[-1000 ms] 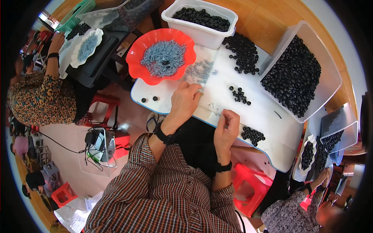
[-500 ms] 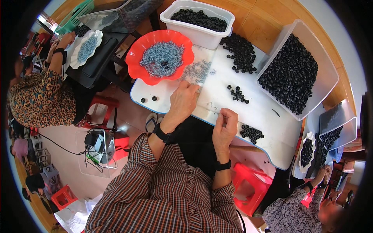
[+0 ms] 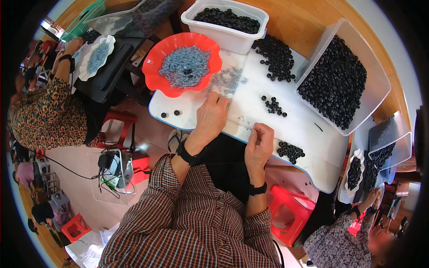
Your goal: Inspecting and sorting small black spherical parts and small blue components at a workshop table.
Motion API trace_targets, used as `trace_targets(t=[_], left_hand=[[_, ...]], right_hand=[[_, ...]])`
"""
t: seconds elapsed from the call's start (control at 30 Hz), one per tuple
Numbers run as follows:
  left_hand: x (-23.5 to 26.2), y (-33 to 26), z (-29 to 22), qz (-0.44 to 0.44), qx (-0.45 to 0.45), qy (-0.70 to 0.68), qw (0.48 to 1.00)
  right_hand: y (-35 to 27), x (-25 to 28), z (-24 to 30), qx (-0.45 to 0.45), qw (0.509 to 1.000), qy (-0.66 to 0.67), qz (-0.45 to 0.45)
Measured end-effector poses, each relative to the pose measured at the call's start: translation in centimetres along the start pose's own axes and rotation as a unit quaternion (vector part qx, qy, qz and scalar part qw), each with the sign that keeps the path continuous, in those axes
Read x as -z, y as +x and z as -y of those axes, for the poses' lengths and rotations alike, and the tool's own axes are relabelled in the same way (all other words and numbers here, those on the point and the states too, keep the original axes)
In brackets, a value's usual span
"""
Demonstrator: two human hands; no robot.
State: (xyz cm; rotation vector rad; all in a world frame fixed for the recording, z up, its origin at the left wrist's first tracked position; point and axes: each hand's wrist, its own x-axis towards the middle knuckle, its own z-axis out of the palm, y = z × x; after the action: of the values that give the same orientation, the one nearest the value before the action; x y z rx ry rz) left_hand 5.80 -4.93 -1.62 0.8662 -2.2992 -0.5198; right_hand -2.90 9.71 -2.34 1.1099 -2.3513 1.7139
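My left hand (image 3: 211, 115) rests over the table with its fingers bent down and pressed together, at the near edge of a scatter of tiny blue-grey pieces (image 3: 226, 80). Whatever lies between those fingertips is too small to make out. Close to the table's front edge, my right hand (image 3: 259, 145) is closed, thumb against forefinger, on something I cannot make out. A few tiny pieces (image 3: 244, 121) lie between the hands. Just right of my right hand sits a cluster of black ring-like parts (image 3: 291, 152); a smaller group of black parts (image 3: 274, 106) lies farther back.
Beyond my left hand stands a red scalloped bowl (image 3: 152, 76) of blue-grey pieces. A white tub (image 3: 223, 41), a loose black heap (image 3: 275, 58) and a clear bin (image 3: 373, 89) of black parts line the back and right. Co-workers sit on both sides.
The whole view has shifted very slightly. Both my hands keep almost the same place and pose over the table.
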Motion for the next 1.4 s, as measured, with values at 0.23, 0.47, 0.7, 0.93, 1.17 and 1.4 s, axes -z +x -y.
trace_targets(t=[0.23,0.47,0.7,0.93,1.17,1.4], left_hand=[[-0.1,-0.1,0.5,-0.025,0.012,-0.035,0.999],[3.2,-0.4,-1.1,0.191,0.272,-0.533,0.778],[2.2,-1.1,-2.9,0.261,0.258,-0.608,0.704],[0.9,-1.5,-3.3,0.293,0.232,-0.602,0.705],[0.6,-1.8,-3.8,0.309,0.263,-0.623,0.668],[-0.3,-1.7,-4.2,0.317,0.271,-0.622,0.663]], right_hand=[[-0.1,-0.1,-0.1,0.014,1.0,0.02,-0.006],[0.0,0.7,0.6,-0.011,0.997,0.081,0.007],[0.3,1.0,2.0,-0.059,0.977,0.204,0.034],[0.2,1.6,1.5,-0.056,0.976,0.205,0.05],[0.1,2.1,0.8,-0.118,0.954,0.274,0.04],[0.1,2.5,0.3,-0.086,0.974,0.212,0.001]])
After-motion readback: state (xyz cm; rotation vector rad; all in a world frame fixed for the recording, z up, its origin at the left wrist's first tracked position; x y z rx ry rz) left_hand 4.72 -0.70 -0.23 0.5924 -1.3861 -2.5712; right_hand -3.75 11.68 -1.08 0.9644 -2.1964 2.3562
